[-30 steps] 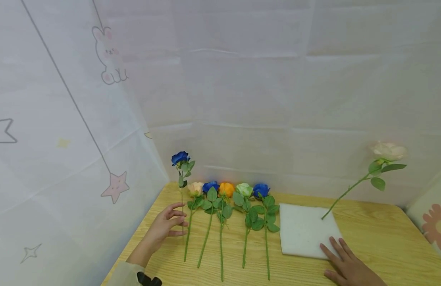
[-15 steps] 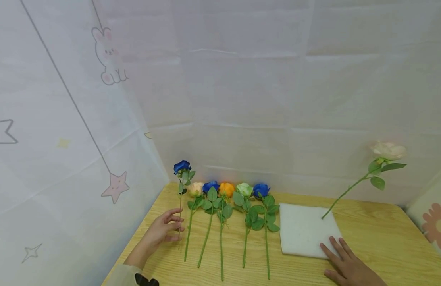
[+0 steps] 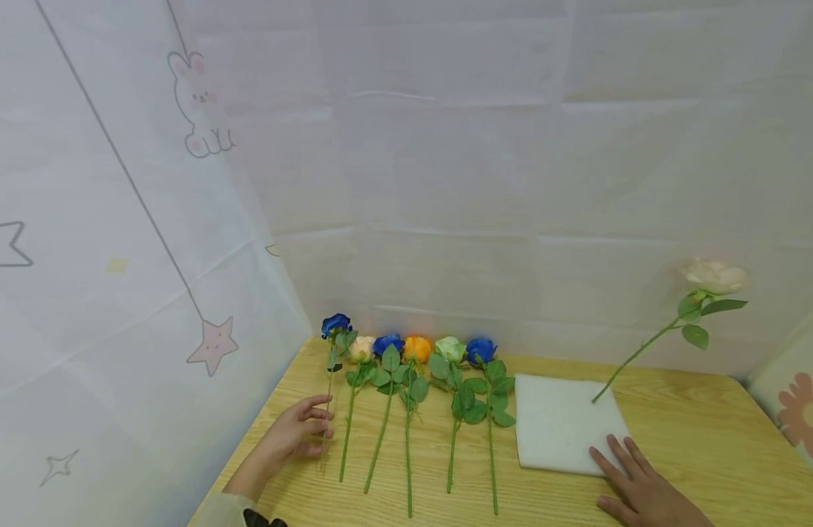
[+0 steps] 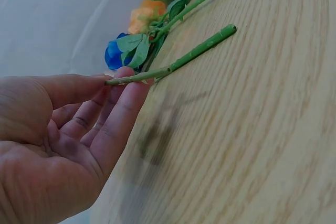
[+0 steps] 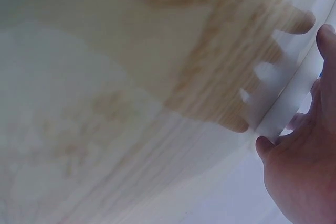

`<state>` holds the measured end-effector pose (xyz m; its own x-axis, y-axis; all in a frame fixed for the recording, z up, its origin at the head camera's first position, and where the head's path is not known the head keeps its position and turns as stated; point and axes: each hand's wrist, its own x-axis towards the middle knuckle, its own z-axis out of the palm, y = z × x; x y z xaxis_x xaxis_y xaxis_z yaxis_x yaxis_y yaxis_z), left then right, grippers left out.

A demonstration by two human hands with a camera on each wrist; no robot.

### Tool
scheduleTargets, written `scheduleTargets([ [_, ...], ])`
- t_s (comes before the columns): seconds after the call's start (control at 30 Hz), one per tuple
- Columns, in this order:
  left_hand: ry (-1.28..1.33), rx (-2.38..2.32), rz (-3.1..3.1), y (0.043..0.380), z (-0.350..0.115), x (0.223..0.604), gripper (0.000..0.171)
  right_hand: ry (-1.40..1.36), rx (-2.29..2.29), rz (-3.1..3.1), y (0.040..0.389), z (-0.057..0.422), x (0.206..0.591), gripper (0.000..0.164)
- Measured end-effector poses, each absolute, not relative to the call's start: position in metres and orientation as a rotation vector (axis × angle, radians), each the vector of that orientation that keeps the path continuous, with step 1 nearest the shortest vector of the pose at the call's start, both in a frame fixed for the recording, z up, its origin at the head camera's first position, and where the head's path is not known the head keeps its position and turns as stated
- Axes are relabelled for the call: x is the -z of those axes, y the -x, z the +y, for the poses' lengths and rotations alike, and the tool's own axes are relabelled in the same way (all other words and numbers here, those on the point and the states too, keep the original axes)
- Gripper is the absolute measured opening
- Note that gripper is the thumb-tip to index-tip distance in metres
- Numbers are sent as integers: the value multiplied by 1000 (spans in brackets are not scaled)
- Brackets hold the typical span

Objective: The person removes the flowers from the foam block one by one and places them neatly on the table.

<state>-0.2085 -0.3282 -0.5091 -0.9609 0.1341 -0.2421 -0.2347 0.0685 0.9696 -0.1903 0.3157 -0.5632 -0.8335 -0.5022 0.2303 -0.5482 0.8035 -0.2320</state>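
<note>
At the left of the table my left hand (image 3: pixel 290 439) pinches the stem of a blue artificial rose (image 3: pixel 336 326) between thumb and fingers. That rose stands slightly tilted, its bloom at the far end, beside a peach rose (image 3: pixel 361 349). In the left wrist view, the thumb and fingertips meet on the held green stem (image 4: pixel 137 77). My right hand (image 3: pixel 646 489) rests with spread fingers on the near right corner of a white foam block (image 3: pixel 554 432). A pale cream rose (image 3: pixel 716 277) is stuck in the block, leaning right.
Right of the peach rose lie a blue rose (image 3: pixel 388 344), an orange rose (image 3: pixel 417 350), a pale green rose (image 3: pixel 450 350) and another blue rose (image 3: pixel 481 350), stems toward me. The wooden table (image 3: pixel 702 432) meets a pale cloth backdrop (image 3: pixel 446 183) behind.
My left hand has come down and nearer to me with the blue rose, its bloom dropping toward the row's level. The right hand and foam block have stayed put.
</note>
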Motion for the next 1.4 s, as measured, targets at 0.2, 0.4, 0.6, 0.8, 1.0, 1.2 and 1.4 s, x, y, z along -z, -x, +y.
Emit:
scheduleTargets([
  [0.2,130,-1953,2063,206,-330,511,68,-821,-449,-2836,190,316,565,63],
  [0.4,158,-1925,2055,202,-332,514,67,-815,-406,-2837,189,315,564,64],
  [0.6,182,-1904,2014,202,-336,519,65,-805,-382,-2841,188,313,558,65],
  [0.8,177,-1866,2022,202,-335,516,63,-810,-380,-2820,189,315,561,66],
  [1.0,153,-1755,2184,198,-329,509,61,-857,-284,-2722,187,315,566,73],
  [1.2,242,-1628,2377,196,-319,505,59,-863,-303,-2722,181,314,560,72],
  [1.4,335,-1545,2439,196,-313,503,59,-850,-345,-2771,179,309,547,64],
])
